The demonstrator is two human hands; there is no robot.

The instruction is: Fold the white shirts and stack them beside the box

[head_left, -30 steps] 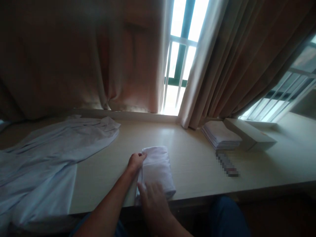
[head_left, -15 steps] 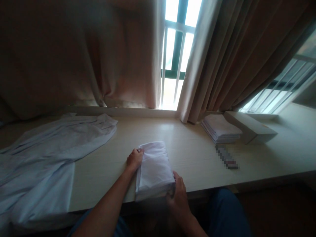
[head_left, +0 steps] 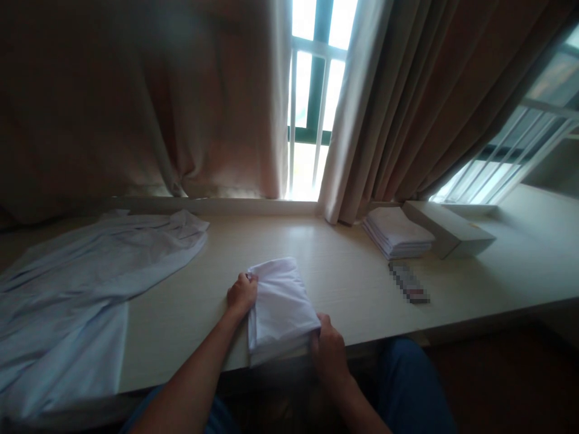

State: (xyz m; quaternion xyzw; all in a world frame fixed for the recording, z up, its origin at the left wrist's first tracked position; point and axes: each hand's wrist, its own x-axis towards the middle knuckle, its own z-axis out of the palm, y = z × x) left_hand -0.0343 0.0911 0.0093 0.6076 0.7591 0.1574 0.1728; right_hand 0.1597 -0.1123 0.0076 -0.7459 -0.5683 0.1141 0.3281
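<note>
A folded white cloth (head_left: 281,304) lies in front of me at the near edge of the light table, several layers thick. My left hand (head_left: 242,293) grips its upper left edge, thumb on top and fingers curled at the side. At the lower right corner, my right hand (head_left: 329,346) pinches the fabric between thumb and fingers. The cloth's front edge reaches the table's rim. What kind of cloth or garment it is, I cannot tell from its folded shape.
Loose white fabric (head_left: 104,283) spreads over the left of the table (head_left: 167,334) and past its front edge. Back right, a stack of folded white cloths (head_left: 398,232) stands beside a pale box (head_left: 450,232). A blurred-out dark object (head_left: 409,282) lies before them. Curtains (head_left: 217,120) hang behind.
My right hand has closed on the cloth's near right corner and pulled it slightly outward. My left hand keeps its grip. The whole view has shifted a little.
</note>
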